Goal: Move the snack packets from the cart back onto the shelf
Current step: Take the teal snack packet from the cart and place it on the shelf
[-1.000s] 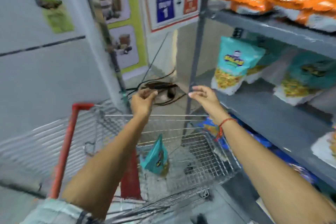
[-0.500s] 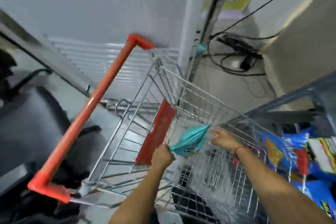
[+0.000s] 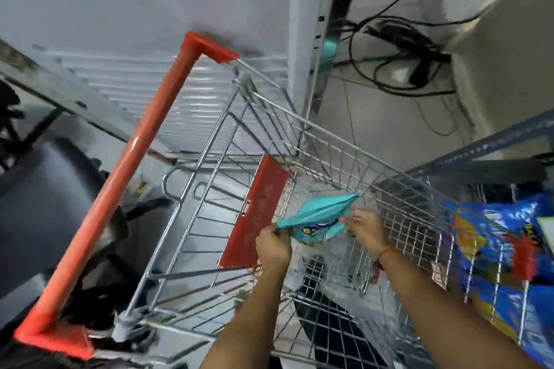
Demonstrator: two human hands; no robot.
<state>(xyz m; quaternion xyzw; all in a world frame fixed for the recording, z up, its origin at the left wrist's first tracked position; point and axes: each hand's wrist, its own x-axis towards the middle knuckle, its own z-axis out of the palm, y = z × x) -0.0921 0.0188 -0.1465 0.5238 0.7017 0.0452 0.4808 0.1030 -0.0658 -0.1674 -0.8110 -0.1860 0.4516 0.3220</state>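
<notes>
Down inside the wire cart (image 3: 335, 141), seen from above, everything of interest sits low and right of the orange handle (image 3: 126, 165). At the far left that handle bar runs diagonally, and next to it the red fold-down seat flap (image 3: 254, 216) leans against the basket's rear grid. Just right of the flap, the left hand (image 3: 273, 249) closes its fingers (image 3: 269, 232) round one end seam of the teal snack packet (image 3: 320, 214), pinching it. The packet hangs crosswise above the basket floor, puffed in the middle and creased along its top edge. At its other end the right hand (image 3: 364, 229) has its fingers (image 3: 349, 217) pressed on the opposite seam, so both ends are held. Judging by the sag and wrinkling, the bag is light, soft and air-filled, with brittle contents that a hard squeeze would likely crush; its glossy film probably slips, so the flat crimped seams look like the safest hold. Farther right, beyond the cart's side mesh, blue snack bags (image 3: 497, 249) lie on a low shelf (image 3: 479, 144).
</notes>
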